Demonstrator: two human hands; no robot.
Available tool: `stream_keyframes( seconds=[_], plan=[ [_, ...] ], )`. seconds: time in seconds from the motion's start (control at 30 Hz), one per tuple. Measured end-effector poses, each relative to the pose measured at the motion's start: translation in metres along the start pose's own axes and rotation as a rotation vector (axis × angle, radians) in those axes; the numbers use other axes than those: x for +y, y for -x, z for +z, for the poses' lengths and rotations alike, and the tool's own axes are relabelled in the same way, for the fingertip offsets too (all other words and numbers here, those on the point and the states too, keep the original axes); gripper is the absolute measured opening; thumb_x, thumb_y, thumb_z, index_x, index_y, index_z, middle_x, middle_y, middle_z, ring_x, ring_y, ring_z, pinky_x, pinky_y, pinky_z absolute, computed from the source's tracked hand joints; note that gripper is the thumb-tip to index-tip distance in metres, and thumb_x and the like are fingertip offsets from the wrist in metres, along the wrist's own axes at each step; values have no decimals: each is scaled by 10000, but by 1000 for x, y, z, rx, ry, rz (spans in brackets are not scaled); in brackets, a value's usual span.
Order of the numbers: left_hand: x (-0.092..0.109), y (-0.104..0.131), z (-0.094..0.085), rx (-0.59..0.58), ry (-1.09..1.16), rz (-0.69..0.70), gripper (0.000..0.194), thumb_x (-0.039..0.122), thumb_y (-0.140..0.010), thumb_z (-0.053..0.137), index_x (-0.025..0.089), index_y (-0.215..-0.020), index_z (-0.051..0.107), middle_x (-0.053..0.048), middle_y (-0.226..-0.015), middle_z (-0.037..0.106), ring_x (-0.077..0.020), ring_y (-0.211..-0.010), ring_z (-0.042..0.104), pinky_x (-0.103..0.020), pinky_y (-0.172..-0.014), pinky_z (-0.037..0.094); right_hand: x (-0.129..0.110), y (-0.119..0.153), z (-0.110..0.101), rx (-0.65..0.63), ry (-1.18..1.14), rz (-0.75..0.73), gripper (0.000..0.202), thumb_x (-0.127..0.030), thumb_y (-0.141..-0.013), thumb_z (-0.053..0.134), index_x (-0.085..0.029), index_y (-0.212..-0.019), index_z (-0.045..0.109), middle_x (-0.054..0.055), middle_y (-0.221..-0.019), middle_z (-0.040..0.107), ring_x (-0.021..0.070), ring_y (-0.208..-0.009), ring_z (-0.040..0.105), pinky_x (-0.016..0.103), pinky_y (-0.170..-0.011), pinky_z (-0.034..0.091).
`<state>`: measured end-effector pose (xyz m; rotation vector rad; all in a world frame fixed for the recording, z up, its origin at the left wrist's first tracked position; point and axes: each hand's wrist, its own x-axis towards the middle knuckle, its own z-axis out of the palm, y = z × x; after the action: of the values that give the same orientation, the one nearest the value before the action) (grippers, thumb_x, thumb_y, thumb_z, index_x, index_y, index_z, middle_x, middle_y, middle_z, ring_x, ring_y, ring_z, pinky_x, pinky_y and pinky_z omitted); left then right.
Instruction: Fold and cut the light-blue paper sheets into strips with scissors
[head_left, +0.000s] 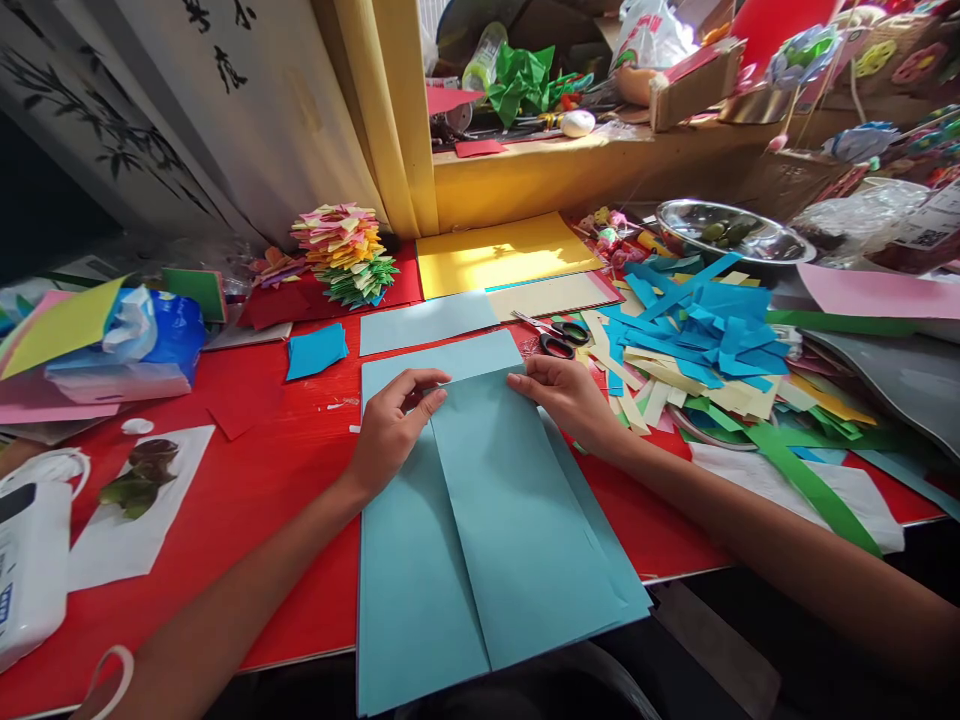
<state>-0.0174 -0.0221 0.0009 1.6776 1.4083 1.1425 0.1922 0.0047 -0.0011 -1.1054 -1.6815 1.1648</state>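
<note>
Both hands hold the far edge of a light blue paper strip (495,500) lying over a larger light blue sheet (412,560). My left hand (397,425) pinches its far left corner between thumb and fingers. At the far right corner, my right hand (562,395) grips the same strip, thumb on top. The sheets overhang the table's near edge. Just beyond my right hand lie scissors (559,335) with black handles. A narrow pale blue piece (427,322) rests past the sheet's far edge.
On the right are a heap of blue cut strips (697,330) and a metal bowl (735,230). A stack of folded colored paper (341,250) stands at the back, beside yellow paper (502,250). Left are a small blue stack (316,352) and a white device (34,570).
</note>
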Motion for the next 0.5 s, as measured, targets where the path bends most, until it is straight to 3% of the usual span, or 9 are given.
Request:
stream_keyframes(
  seconds=[0.5],
  plan=[
    [0,1,1,-35,-7,15,218,352,-788,552,221,-954,603,-34,-952,591,-162,-898,544,-234,-716,445,-2,0,-1,17,167,-74,365,-393,-868,431,-195,-589,304,-35,-581,254,96,-534,239,258,-479,187]
  ],
)
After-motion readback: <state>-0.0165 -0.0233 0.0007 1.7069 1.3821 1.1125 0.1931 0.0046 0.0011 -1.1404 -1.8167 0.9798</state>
